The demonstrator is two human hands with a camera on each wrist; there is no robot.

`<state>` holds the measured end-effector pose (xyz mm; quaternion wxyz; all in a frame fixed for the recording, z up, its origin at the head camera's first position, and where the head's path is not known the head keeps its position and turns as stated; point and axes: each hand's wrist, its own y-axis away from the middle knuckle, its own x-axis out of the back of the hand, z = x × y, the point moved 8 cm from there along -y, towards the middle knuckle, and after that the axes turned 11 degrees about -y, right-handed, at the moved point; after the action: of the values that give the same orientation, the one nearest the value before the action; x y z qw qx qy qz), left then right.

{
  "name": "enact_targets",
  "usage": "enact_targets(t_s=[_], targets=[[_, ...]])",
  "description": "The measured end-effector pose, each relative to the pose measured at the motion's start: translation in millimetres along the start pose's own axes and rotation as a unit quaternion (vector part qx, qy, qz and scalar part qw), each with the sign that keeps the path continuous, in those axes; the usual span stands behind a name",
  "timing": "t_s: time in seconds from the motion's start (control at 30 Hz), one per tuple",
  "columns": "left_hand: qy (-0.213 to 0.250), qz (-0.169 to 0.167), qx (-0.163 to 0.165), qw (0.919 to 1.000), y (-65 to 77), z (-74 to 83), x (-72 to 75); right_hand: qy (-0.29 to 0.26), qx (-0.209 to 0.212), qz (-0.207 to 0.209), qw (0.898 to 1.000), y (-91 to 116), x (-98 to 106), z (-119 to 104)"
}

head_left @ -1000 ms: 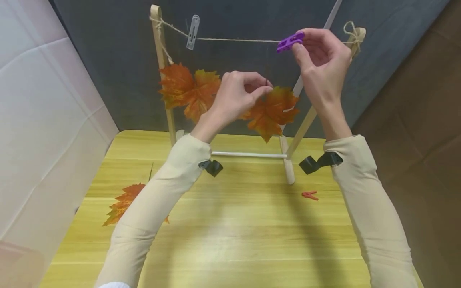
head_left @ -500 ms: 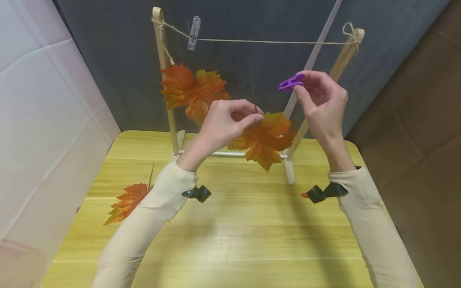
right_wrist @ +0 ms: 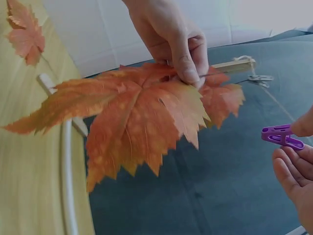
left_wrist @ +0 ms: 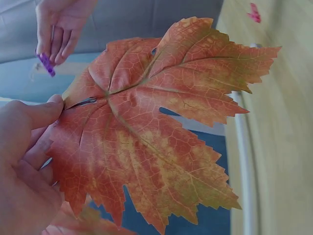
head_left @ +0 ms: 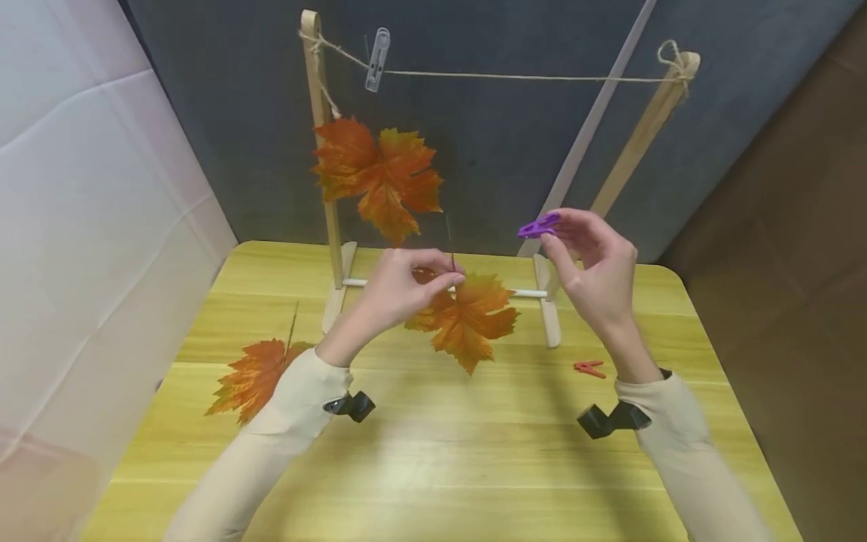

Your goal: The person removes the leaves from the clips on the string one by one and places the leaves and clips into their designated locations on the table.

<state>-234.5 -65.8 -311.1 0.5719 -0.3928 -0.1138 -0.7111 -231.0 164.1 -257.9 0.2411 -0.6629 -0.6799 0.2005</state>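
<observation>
My left hand (head_left: 396, 290) pinches the thin dark stem of an orange artificial maple leaf (head_left: 467, 320), which hangs over the table; the left wrist view shows its veined face (left_wrist: 146, 117) spread wide. To the right, my right hand (head_left: 599, 275) holds a purple clothespin (head_left: 538, 226) between thumb and fingertips, apart from the leaf. Above both hands a twine line (head_left: 501, 76) runs between two wooden posts. A clear clothespin (head_left: 378, 60) sits on the twine near the left post, and a second maple leaf (head_left: 382, 173) hangs below it.
Another maple leaf (head_left: 254, 373) lies on the wooden table (head_left: 447, 459) at the left, partly behind my left sleeve. A small red clothespin (head_left: 589, 369) lies at the right. The rack's white crossbar (head_left: 528, 293) runs low between its feet.
Both hands have come down from the twine, the left carrying the leaf and the right the purple clothespin. The hanging leaf and clear clothespin keep their places on the line.
</observation>
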Motion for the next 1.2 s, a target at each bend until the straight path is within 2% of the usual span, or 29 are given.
enact_targets(t_s=[0.2, 0.5, 0.63, 0.83, 1.0, 1.2], targets=[[-0.001, -0.025, 0.048, 0.9985, 20.5, -27.0, -6.6, -0.012, -0.01, -0.005, 1.0, 22, -2, 13], [-0.014, -0.037, 0.106, 0.9936, 47.9, -64.9, -18.1, -0.03, -0.019, -0.014, 0.999, 48, -4, 24], [-0.001, -0.044, 0.122, 0.9915, 57.9, -77.0, -23.3, -0.034, -0.033, -0.008, 0.999, 59, 0, 33], [-0.001, -0.055, 0.128, 0.9902, 69.6, -91.6, -29.9, -0.038, -0.055, 0.0, 0.998, 75, 5, 48], [-0.004, -0.062, 0.147, 0.9871, 78.2, -105.7, -34.7, -0.031, -0.097, 0.016, 0.995, 89, 13, 60], [-0.002, -0.065, 0.172, 0.9829, 86.8, -125.2, -40.8, -0.027, -0.166, 0.051, 0.984, 108, 27, 78]])
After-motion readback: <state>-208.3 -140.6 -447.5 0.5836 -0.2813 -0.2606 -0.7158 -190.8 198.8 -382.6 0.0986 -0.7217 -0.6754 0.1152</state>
